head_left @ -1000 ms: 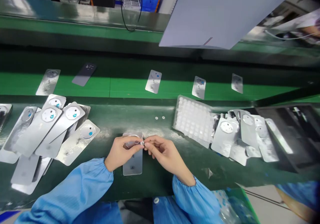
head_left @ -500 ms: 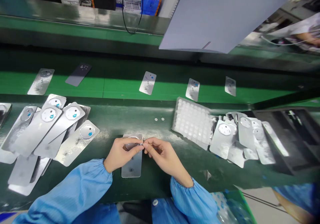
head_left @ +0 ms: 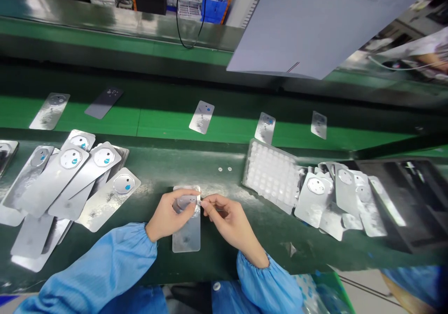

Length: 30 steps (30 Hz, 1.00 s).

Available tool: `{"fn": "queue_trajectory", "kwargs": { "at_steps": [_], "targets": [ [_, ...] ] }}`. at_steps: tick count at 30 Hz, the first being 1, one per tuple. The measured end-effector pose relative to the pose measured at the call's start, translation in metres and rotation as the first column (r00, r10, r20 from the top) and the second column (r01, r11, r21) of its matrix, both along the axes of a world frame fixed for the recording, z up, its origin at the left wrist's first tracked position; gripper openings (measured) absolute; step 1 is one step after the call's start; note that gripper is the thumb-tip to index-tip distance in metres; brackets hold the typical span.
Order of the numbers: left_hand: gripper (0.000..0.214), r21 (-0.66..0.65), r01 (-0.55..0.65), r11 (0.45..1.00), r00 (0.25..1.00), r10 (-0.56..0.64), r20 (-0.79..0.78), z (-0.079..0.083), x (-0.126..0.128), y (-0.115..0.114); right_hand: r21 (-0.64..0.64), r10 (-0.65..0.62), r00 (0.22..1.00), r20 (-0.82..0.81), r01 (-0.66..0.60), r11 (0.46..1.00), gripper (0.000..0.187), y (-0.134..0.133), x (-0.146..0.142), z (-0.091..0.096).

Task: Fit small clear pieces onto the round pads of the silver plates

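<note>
A grey phone back cover [head_left: 186,237] with a round camera area lies upright before me on the green bench. My left hand [head_left: 174,215] reaches over its upper part, index finger and thumb curled towards a small whitish piece [head_left: 199,203] at the cover's right edge. From the other side my right hand [head_left: 227,220] pinches that piece between thumb and index finger. The fingertips of both hands nearly meet there, and the piece is too small to make out fully. Two small white discs, one a disc [head_left: 220,169] and beside it another disc [head_left: 230,169], lie beyond my hands.
A clear tray [head_left: 247,176] of round white pieces stands to the right, beside a pile of covers [head_left: 316,202]. More covers [head_left: 101,178] are heaped at left. Several single covers lie on the green belt [head_left: 157,122] behind. A grey panel [head_left: 280,38] overhangs it.
The fingertips of my hands have parted slightly, showing more of the cover's camera area. Covers on the belt have shifted a little to the left. The view has tilted slightly.
</note>
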<state>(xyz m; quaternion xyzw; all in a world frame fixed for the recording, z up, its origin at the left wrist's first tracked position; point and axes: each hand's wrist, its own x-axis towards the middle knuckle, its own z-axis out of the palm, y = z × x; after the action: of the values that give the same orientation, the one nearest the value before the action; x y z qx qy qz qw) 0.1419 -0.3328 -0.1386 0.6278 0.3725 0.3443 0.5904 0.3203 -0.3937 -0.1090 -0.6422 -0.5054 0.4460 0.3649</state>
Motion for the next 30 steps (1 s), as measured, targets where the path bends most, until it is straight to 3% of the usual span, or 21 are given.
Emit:
{"fn": "queue_trajectory", "kwargs": {
  "at_steps": [6,14,20,22,25,27,30],
  "targets": [
    [0.043,0.005,0.021,1.0,1.0,-0.021,0.021,-0.006,-0.002,-0.004,0.04,-0.058,0.991,0.117,0.054,0.998,0.036,0.002,-0.012,-0.002],
    [0.09,-0.031,0.037,0.999,0.997,-0.035,0.066,-0.008,-0.002,-0.006,0.082,-0.088,0.978,0.188,0.074,0.994,0.033,0.001,-0.022,-0.003],
    [0.096,-0.143,0.054,0.988,0.986,-0.03,0.164,-0.006,-0.003,-0.008,0.037,-0.103,0.975,0.197,0.098,0.995,0.042,0.003,-0.019,-0.004],
    [0.096,-0.23,0.057,0.971,0.979,-0.009,0.206,-0.005,-0.003,-0.005,-0.013,-0.103,0.985,0.138,0.106,0.994,0.048,0.006,-0.016,-0.009],
    [0.095,-0.366,0.025,0.93,0.973,0.061,0.221,-0.005,-0.002,0.003,-0.08,-0.062,0.994,-0.093,0.055,0.995,0.052,0.009,-0.009,-0.021],
    [0.091,-0.449,-0.005,0.894,0.968,0.118,0.223,-0.006,-0.001,0.007,-0.069,-0.054,0.958,-0.282,0.036,0.997,0.055,0.006,-0.003,-0.029],
    [0.084,-0.551,-0.025,0.834,0.942,0.204,0.266,-0.009,0.0,0.009,0.013,-0.14,0.861,-0.488,0.168,0.986,0.056,-0.002,0.007,-0.04]
  ]
}}
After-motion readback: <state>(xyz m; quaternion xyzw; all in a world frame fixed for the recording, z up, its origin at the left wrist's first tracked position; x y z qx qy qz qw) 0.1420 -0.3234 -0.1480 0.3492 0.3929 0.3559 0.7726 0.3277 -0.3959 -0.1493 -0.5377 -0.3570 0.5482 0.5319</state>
